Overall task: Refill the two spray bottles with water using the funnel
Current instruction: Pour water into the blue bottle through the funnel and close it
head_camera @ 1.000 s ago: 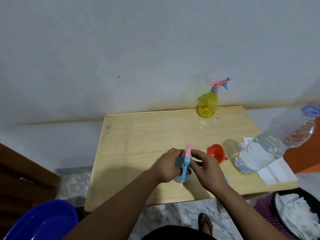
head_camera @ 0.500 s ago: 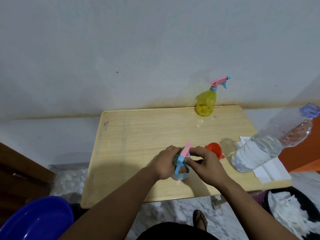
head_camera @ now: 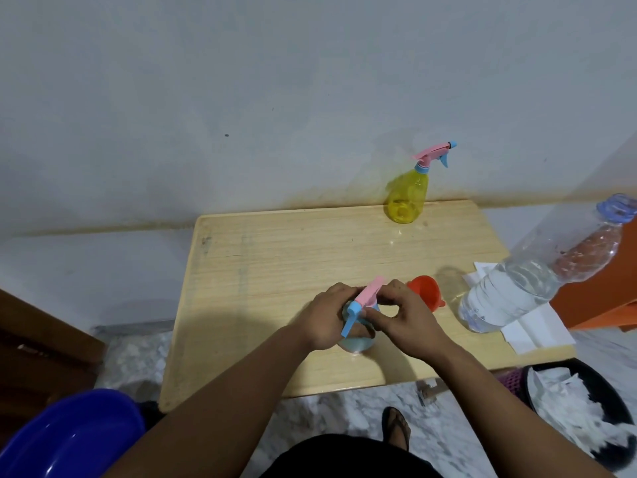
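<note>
A pale blue spray bottle (head_camera: 355,343) stands on the wooden table (head_camera: 275,257) near its front edge, mostly hidden by my hands. My left hand (head_camera: 327,319) grips its body. My right hand (head_camera: 403,319) is closed on its pink and blue spray head (head_camera: 363,301), which sits on the neck. An orange funnel (head_camera: 425,291) lies just right of my right hand. A yellow spray bottle (head_camera: 408,194) with a pink and blue head stands at the table's back edge. A large clear water bottle (head_camera: 524,284) with a blue cap stands at the right.
White paper (head_camera: 531,326) lies under the water bottle at the table's right edge. A blue basin (head_camera: 65,439) is on the floor at lower left. A dark bin (head_camera: 582,408) with white paper sits at lower right. The wall is right behind the table.
The spray head has turned a little between my hands, its blue trigger swinging further to the left. The bottle stays in the same spot on the table.
</note>
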